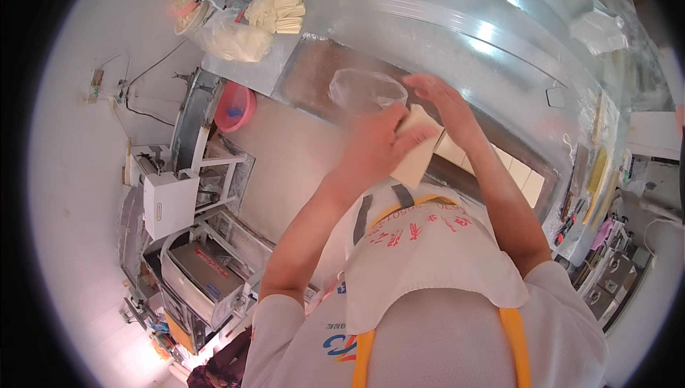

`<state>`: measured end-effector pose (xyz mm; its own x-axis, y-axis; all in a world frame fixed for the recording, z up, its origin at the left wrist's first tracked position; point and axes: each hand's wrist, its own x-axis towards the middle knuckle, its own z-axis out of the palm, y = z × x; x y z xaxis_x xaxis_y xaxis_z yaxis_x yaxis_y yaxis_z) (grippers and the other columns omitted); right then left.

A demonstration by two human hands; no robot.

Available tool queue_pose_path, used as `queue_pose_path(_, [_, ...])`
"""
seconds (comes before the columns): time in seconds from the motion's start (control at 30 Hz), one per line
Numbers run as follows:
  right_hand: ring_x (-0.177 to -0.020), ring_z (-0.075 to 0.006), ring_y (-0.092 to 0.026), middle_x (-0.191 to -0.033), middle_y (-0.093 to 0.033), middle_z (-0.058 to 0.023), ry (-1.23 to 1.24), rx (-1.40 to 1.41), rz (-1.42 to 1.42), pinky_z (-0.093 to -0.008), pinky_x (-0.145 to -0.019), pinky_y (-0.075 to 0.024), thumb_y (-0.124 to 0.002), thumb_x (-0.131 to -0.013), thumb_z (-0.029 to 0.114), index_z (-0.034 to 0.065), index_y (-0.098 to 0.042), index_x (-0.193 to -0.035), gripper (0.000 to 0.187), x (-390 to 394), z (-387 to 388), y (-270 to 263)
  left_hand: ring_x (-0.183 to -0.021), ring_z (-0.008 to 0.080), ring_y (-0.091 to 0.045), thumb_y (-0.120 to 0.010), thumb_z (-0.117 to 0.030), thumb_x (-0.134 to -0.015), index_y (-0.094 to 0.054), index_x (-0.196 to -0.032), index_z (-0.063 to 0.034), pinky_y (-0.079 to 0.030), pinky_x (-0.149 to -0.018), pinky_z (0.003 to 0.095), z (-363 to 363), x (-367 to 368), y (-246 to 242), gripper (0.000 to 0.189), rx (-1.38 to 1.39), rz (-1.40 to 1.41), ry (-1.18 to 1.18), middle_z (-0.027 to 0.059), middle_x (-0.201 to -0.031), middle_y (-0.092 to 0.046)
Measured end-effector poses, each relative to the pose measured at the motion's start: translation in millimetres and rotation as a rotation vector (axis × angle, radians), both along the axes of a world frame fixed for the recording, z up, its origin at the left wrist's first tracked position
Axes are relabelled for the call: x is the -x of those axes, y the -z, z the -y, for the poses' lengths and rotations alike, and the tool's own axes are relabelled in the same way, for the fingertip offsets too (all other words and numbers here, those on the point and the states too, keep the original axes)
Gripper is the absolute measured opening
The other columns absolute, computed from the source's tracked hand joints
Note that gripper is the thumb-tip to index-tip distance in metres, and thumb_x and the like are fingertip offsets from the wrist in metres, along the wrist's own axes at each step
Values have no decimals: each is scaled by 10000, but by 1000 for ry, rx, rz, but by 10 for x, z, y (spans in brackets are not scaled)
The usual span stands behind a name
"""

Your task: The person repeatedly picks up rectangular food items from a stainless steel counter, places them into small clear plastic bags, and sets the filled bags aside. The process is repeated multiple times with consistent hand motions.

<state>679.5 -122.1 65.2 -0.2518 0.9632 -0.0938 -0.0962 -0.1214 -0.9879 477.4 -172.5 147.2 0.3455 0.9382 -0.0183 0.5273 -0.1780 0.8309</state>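
My left hand (377, 139) is closed around a stack of pale, thin dough sheets (417, 158), with the thumb across its face. Beyond the stack my right hand (441, 99) is raised, its fingers extended and nothing seen in them. A clear plastic bag (366, 86) lies on the brown work board (310, 67), just past my left knuckles and near my right fingertips. Along the board's near side runs a row of cut dough-sheet stacks (519, 171), partly hidden by my right forearm.
At the far left of the counter are a plastic bag of dough sheets (238, 43) and folded dough sheets (281, 8). A pink basin (235, 107) sits lower, beside a machine (206, 270) on the left. Long tools (594, 184) lie along the right edge.
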Motion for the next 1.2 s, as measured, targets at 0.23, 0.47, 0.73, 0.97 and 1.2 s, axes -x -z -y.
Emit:
queue_pose_path(0.23, [-1273,-190,-617,-1290,-727,-81,-391,195,-46,-375,-1128,-458,-452,-1177,421,-8,-672,-1373,521,-160,253,-87,-708,375,-660,-779,-544,-985,-593,-973,17,-521,-667,446,152,-70,-37,591,-81,-111,-72,204,-759,-656])
queue_pose_path(0.47, [-1123,-152,-677,-1215,-746,-47,-497,359,108,-336,-1018,-528,-833,-958,198,18,-691,-1350,455,37,515,-55,-740,355,-730,-721,-547,-1032,-617,-1034,55,-558,-648,427,333,179,450,611,315,-149,-309,207,-785,-718])
queue_pose_path(0.73, [-1191,-177,-675,-1281,-734,-99,-447,494,-55,-362,-1064,-518,-803,-963,187,-38,-659,-1390,503,198,357,-347,-1386,285,-582,-224,-971,-953,-561,-1506,10,-453,-1163,459,677,369,1028,1176,946,1462,-428,156,-1474,-631])
queue_pose_path(0.97, [-1195,-204,-667,-1289,-722,-104,-471,621,189,-396,-1079,-508,-743,-1026,226,-23,-652,-1400,458,423,-327,519,-1422,223,-539,-655,-419,-1086,-480,-1556,-4,-430,-1192,402,519,141,1617,651,610,1504,-634,110,-1527,-574])
queue_pose_path(1.2, [-1205,-225,-658,-1313,-715,-82,-447,559,199,-416,-1085,-486,-685,-1070,229,49,-664,-1411,386,997,-1177,1221,-1236,195,-646,-706,-213,-1085,-518,-1440,26,-538,-1013,343,-404,270,2295,468,441,1166,-991,122,-1354,-635])
